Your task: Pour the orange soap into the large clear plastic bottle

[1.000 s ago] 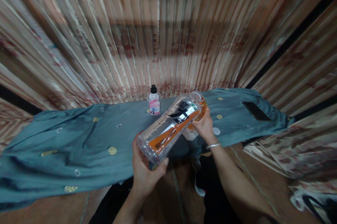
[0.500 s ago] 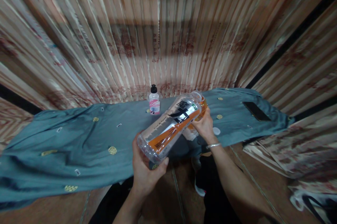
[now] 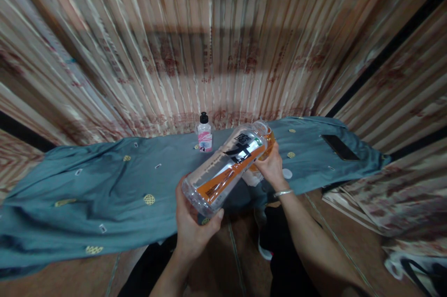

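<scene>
A large clear plastic bottle (image 3: 226, 166) with an orange and black label lies tilted across both hands, its open neck end toward the upper right. My left hand (image 3: 195, 227) cups its base from below, fingers and thumb around it. By the neck, my right hand (image 3: 272, 164) is closed around an orange see-through container (image 3: 270, 140), which touches or lies close to the bottle; most of it is hidden. Something whitish (image 3: 253, 178) shows below the bottle, too covered to name. Beside the right wrist, a round white cap (image 3: 287, 174) rests on the cloth.
A small squeeze bottle (image 3: 205, 135) with a black cap and pink label stands behind the large one. A dark phone (image 3: 339, 147) lies at the right on the blue-green cloth (image 3: 115, 185). Striped curtains (image 3: 209, 45) hang close behind and at both sides.
</scene>
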Motion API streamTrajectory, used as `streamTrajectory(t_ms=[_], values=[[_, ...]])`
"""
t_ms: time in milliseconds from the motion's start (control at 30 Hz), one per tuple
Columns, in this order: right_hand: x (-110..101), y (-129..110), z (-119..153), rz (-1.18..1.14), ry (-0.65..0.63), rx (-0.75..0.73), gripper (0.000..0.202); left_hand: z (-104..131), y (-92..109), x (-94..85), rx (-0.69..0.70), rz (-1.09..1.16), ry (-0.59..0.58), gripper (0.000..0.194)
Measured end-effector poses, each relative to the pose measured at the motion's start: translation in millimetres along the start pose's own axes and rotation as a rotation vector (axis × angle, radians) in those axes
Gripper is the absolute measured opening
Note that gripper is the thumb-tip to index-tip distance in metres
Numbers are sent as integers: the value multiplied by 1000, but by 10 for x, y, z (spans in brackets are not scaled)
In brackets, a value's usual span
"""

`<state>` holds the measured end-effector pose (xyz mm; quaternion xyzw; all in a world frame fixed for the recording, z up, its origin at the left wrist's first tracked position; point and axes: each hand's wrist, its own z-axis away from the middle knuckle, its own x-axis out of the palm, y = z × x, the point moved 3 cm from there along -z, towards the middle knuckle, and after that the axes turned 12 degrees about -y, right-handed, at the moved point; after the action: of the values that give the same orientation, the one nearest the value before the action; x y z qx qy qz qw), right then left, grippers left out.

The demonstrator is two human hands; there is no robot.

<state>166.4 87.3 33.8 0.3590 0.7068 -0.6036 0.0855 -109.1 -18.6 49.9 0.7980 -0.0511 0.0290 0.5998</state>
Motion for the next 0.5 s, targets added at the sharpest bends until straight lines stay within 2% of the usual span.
streamTrajectory(t_ms=[500], values=[[3, 1, 1, 17, 2, -10, 99, 11, 4, -11, -18, 2, 1, 93]])
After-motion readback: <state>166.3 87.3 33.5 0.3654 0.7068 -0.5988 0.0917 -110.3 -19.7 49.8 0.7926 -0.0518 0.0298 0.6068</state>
